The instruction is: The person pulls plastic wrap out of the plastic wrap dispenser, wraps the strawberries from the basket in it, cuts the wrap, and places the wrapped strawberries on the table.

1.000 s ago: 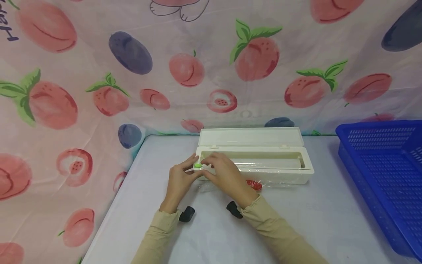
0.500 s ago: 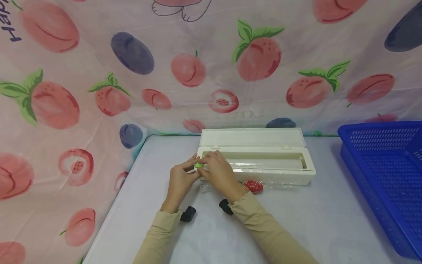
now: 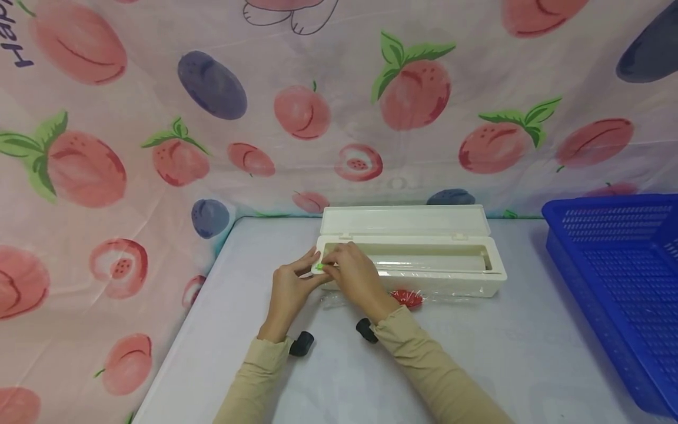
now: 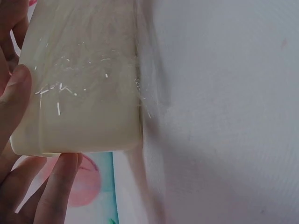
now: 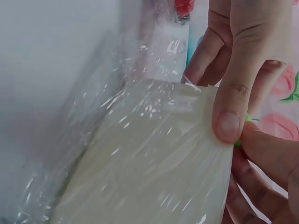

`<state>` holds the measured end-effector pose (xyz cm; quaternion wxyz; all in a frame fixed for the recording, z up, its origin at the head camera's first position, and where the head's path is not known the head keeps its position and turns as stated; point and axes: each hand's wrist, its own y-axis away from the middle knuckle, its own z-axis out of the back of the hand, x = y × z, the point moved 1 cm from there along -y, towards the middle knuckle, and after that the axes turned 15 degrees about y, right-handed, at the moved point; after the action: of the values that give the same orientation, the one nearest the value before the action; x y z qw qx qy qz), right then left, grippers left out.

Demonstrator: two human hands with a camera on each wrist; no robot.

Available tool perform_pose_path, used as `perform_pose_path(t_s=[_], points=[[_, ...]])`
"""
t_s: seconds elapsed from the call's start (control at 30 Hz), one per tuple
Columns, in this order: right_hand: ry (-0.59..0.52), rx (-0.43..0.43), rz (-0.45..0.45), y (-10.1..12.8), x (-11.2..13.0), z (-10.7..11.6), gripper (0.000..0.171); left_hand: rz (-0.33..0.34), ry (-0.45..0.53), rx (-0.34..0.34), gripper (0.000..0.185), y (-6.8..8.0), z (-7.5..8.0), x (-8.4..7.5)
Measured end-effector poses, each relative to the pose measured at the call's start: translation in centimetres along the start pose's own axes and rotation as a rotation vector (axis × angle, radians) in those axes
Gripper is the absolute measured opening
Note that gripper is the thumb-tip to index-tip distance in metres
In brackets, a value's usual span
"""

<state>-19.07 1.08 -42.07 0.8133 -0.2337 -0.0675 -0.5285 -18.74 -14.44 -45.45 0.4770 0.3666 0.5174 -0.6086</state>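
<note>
A cream cling film dispenser stands on the table with its lid open. My left hand grips its left end; in the left wrist view a thumb lies along the box edge and fingers touch the end. My right hand pinches a small green slider at the front left corner; in the right wrist view only slivers of the slider show between the fingers. Clear film drapes over the front of the dispenser onto the table. A red object shows by the film in front.
A blue plastic basket sits at the right of the table. Fruit-printed cloth hangs behind and to the left. The raised white lid stands at the dispenser's back. Black camera mounts project from both wrists.
My right hand and forearm have shifted a little left, and its fingertips have come together on the green slider. More of the red object shows. The left hand stays on the dispenser's end.
</note>
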Motion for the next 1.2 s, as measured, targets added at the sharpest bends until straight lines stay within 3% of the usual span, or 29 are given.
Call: perform_pose_path(t_s=[1.2], points=[[0.036,-0.045,0.045,0.60,-0.43,0.02,0.014,0.016,-0.018,0.003,0.058,0.19,0.04,-0.12]])
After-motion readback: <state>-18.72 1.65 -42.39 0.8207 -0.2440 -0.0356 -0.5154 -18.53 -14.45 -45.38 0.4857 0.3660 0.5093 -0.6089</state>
